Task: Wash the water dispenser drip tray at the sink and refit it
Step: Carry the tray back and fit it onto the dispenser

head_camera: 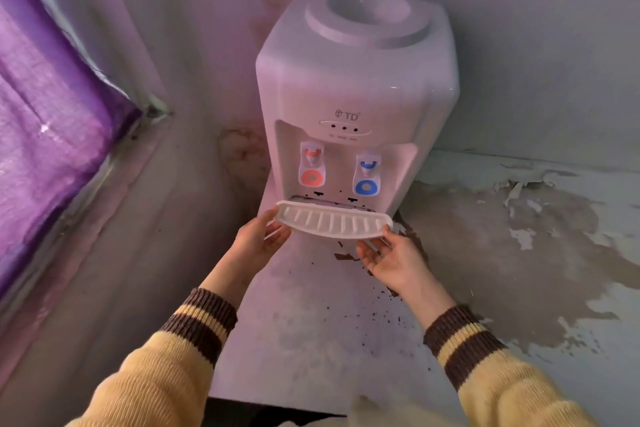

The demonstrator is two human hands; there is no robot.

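A white ribbed drip tray (334,222) sits at the foot of the white water dispenser (353,87), its back edge at the slot under the taps. My left hand (258,239) grips the tray's left end, thumb on the rim. My right hand (393,258) cups the right end from below, palm up. The tray tilts slightly, its top facing me. A red tap (311,168) and a blue tap (366,175) hang above it. No sink is in view.
The dispenser stands on a worn white counter (311,322) with dark flecks, in a corner. A purple-curtained window (52,107) is at the left. Peeling, stained surface (536,253) spreads to the right. The counter's front edge is near my elbows.
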